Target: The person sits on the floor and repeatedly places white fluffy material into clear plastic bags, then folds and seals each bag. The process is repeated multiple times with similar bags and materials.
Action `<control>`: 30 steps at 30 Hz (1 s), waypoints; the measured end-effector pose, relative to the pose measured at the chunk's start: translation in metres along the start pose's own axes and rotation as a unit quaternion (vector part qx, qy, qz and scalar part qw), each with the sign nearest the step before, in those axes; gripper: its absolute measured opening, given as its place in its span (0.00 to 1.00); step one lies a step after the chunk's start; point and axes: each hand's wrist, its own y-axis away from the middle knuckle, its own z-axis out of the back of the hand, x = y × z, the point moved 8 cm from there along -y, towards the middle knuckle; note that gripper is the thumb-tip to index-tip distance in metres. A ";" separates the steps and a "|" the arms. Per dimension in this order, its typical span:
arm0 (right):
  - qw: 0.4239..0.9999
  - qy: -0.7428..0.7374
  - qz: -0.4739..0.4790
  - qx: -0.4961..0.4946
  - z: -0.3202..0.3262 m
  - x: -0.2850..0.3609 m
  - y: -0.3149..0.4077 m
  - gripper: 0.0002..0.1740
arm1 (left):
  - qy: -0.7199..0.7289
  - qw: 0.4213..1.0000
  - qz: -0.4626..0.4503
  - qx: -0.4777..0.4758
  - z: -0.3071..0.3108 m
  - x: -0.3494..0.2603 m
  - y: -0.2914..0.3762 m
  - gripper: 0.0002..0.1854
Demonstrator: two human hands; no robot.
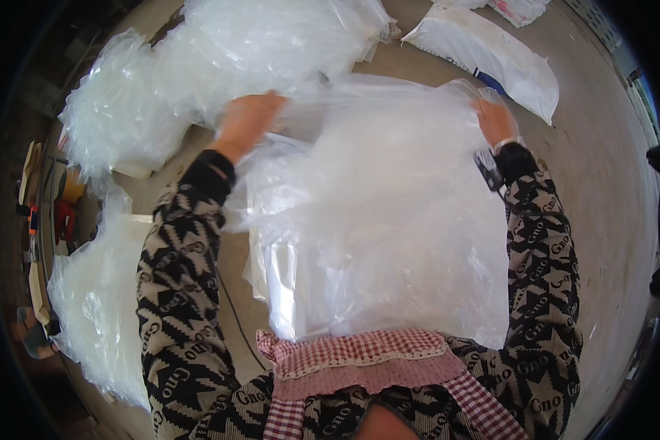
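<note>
A wide piece of clear plastic film (396,181) spreads in front of my body, in loose layers. My right hand (495,120) grips its far right edge, fingers curled into the film. At the far left edge, my left hand (253,122) is blurred but appears closed on the film, which stretches between both hands. Beneath lies a stack of flat plastic sheets (283,286), its glossy left side folded and its near edge against my checked apron (363,355). The film hides most of that stack and whatever supports it.
Large heaps of crumpled clear plastic (264,44) lie beyond my left hand. Another heap (102,297) is beside my left arm. A white woven sack (484,55) lies on the concrete floor (599,165) at far right. A dark cable (234,313) runs below my left arm.
</note>
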 end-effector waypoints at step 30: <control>0.997 -0.070 0.018 0.030 0.047 -0.065 0.171 0.08 | 0.077 0.933 0.341 0.081 0.033 0.070 0.137 0.07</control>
